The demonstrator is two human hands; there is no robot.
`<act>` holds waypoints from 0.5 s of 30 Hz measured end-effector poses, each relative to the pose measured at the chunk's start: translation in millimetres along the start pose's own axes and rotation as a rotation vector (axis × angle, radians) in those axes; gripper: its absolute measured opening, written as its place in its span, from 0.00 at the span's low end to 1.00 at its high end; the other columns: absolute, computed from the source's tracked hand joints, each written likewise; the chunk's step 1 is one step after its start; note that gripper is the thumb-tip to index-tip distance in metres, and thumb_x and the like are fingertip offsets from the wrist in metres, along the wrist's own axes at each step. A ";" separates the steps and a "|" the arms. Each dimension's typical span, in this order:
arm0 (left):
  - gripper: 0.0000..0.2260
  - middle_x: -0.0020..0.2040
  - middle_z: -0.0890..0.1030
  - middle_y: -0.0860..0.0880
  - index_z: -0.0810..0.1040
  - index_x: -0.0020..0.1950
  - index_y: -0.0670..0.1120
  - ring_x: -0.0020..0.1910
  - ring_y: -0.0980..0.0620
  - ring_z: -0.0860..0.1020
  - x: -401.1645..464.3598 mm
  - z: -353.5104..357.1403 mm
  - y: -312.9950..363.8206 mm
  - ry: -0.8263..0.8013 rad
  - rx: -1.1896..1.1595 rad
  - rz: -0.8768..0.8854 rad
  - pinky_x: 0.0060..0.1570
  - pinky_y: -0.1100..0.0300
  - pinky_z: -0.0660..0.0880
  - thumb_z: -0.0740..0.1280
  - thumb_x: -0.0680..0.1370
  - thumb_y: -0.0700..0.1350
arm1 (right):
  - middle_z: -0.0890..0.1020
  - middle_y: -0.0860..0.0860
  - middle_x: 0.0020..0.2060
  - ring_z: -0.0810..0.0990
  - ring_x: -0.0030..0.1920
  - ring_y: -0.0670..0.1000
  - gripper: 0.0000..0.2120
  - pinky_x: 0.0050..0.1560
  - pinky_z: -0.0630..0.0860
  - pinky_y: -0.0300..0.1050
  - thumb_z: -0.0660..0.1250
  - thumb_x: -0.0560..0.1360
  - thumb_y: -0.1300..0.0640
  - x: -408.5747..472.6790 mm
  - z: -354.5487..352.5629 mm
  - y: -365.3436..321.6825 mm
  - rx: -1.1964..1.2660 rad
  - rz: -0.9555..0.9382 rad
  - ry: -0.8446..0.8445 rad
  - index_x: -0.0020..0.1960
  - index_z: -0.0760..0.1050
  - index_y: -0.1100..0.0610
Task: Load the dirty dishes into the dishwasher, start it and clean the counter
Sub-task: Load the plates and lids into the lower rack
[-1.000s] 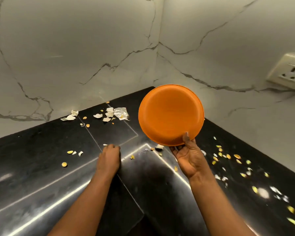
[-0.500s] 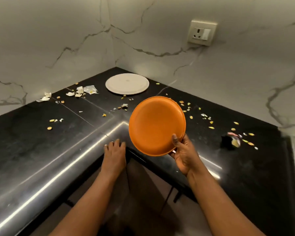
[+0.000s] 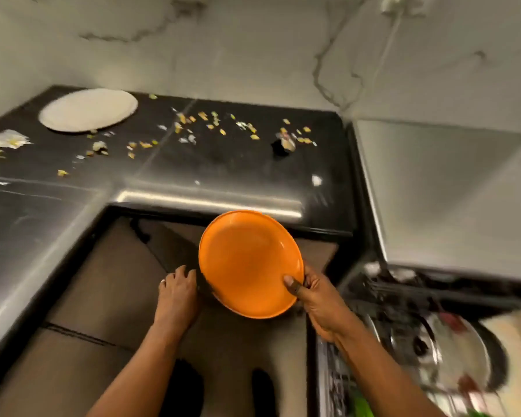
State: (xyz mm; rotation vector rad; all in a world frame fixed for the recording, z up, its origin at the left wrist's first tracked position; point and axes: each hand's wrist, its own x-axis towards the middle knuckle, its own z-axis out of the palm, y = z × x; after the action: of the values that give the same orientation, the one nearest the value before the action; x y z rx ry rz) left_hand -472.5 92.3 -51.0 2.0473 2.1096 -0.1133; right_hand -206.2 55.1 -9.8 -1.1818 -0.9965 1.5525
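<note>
Two hands low before tabletop (image 3: 229, 170) edge. Right hand (image 3: 316, 299) pinching orange plate (image 3: 248, 263) rim, thumb on top; left hand (image 3: 178, 293) loosely spread, empty. No readable writing. Plate lowered since before, nearer open dishwasher (image 3: 419, 341); white plate (image 3: 87, 109) on tabletop.
</note>
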 end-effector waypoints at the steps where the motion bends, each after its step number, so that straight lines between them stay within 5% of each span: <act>1: 0.22 0.74 0.61 0.42 0.63 0.74 0.47 0.71 0.42 0.64 -11.4 12.0 9.5 -0.033 0.006 0.033 0.70 0.47 0.65 0.61 0.80 0.48 | 0.82 0.53 0.59 0.80 0.59 0.53 0.20 0.54 0.78 0.48 0.69 0.75 0.55 -21.3 -8.6 17.7 0.014 0.024 0.054 0.66 0.72 0.56; 4: 0.21 0.73 0.63 0.41 0.65 0.72 0.46 0.69 0.40 0.67 -59.2 58.6 34.0 -0.152 0.037 0.108 0.67 0.46 0.67 0.61 0.80 0.48 | 0.81 0.48 0.60 0.80 0.60 0.52 0.29 0.57 0.78 0.55 0.75 0.69 0.45 -95.8 -33.0 72.7 0.122 0.151 0.243 0.67 0.72 0.49; 12: 0.18 0.66 0.68 0.43 0.65 0.69 0.45 0.63 0.42 0.70 -176.6 147.4 107.2 -0.380 0.188 0.357 0.61 0.50 0.69 0.62 0.79 0.45 | 0.77 0.54 0.63 0.77 0.59 0.61 0.24 0.49 0.78 0.59 0.64 0.76 0.54 -277.2 -95.3 163.7 0.490 0.404 0.767 0.72 0.66 0.52; 15: 0.15 0.66 0.68 0.43 0.66 0.67 0.44 0.62 0.43 0.70 -200.6 169.4 141.1 -0.411 0.161 0.447 0.60 0.51 0.68 0.58 0.81 0.45 | 0.75 0.57 0.65 0.77 0.58 0.62 0.32 0.46 0.79 0.56 0.71 0.72 0.50 -322.9 -108.6 179.5 0.586 0.407 0.940 0.73 0.65 0.55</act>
State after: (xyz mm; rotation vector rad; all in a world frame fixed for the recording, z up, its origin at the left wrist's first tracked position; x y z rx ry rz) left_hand -312.7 -131.6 -165.6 2.2889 1.4121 -0.5926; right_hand -95.2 -294.3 -127.6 -1.4759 0.3123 1.1976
